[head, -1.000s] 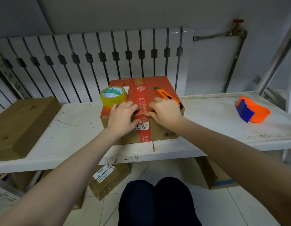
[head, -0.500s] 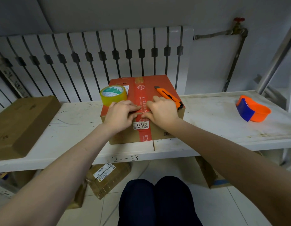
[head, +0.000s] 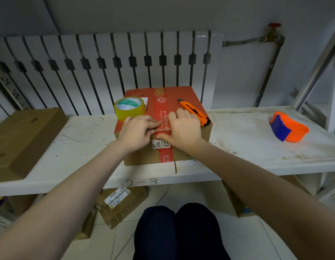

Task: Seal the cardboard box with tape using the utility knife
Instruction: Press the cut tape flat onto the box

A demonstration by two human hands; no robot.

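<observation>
Cardboard box [head: 189, 147] mid-frame on shelf [head: 256, 147]; stiff, stable. Left hand [head: 136, 134], right hand [head: 183, 130] flat, pressing tape strip [head: 163, 129] on front top edge, gripping nothing. Utility knife [head: 193, 112] on lid: grab orange handle. Tape roll [head: 129, 108]: light, sticky.

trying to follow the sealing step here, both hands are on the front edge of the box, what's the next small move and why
Probably smooth the tape down over the front edge. Both the left hand and the right hand press flat on the red strip at the top front edge of the cardboard box. The tape roll and orange utility knife lie untouched on the lid, so cutting seems not to be the next step.
</observation>
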